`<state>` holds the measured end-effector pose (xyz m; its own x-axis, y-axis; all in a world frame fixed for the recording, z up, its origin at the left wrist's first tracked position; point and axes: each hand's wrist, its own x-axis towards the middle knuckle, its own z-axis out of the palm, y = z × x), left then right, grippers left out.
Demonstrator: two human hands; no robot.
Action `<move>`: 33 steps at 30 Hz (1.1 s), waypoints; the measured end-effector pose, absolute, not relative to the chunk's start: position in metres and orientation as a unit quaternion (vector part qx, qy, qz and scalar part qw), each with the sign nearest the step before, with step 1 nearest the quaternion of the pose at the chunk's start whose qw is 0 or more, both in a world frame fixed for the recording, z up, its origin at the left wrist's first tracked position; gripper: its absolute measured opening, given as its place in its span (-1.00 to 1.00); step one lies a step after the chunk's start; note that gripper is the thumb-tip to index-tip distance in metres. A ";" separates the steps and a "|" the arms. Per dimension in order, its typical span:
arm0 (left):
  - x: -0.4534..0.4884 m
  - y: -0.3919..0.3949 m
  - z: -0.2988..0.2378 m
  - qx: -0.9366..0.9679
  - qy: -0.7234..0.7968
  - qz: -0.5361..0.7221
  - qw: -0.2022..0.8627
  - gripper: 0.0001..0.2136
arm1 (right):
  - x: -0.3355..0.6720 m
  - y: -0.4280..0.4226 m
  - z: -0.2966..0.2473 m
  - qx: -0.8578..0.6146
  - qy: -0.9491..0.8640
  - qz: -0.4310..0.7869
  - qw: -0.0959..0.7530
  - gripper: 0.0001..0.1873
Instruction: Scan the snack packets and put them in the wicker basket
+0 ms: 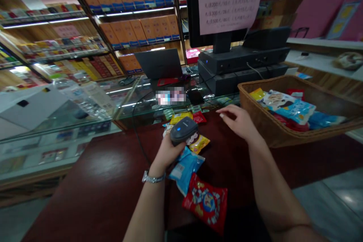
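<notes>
A dark handheld barcode scanner with a small blue light is gripped in my left hand, its head over a cluster of snack bags. Under and around it lie a yellow snack bag, a small red packet and another yellow bag. Closer to me, a blue snack bag overlaps a red snack bag. My right hand hovers over the counter left of the wicker basket, loosely open, with nothing visible in it. Its farther fingers are partly hidden.
Several snack bags fill part of the basket. Behind the dark red counter is a glass display case with a laptop and a monitor bearing a paper notice. A cable hangs left of the scanner.
</notes>
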<state>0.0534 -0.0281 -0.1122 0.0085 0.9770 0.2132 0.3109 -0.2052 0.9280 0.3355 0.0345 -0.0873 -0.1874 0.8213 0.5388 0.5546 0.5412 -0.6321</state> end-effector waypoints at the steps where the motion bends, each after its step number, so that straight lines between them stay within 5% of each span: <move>1: 0.052 -0.028 -0.112 0.609 0.520 0.465 0.377 -0.84 | 0.327 0.032 -0.090 -0.406 -0.805 0.247 0.355 -0.81; 4: 0.049 -0.029 -0.113 0.586 0.502 0.472 0.426 -0.84 | 0.295 0.021 -0.101 -0.252 -0.858 0.431 0.121 -0.73; 9: 0.049 -0.029 -0.113 0.594 0.480 0.475 0.438 -0.84 | 0.250 -0.011 -0.117 -0.096 -0.906 0.412 -0.007 -0.42; 15: 0.048 -0.027 -0.116 0.603 0.476 0.465 0.441 -0.85 | 0.238 -0.021 -0.128 -0.195 -0.932 0.297 -0.066 -0.27; 25: 0.047 -0.026 -0.119 0.610 0.480 0.463 0.427 -0.90 | 0.269 0.013 -0.121 -0.299 -0.872 0.377 -0.094 -0.51; 33: 0.046 -0.026 -0.118 0.604 0.489 0.451 0.439 -0.86 | 0.235 -0.030 -0.111 -0.325 -0.890 0.222 -0.231 -0.02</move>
<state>0.0457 -0.0258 -0.1177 0.1147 0.9865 0.1167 0.1945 -0.1375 0.9712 0.2347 -0.0302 -0.1107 -0.6827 0.4753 -0.5550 0.6802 0.6909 -0.2451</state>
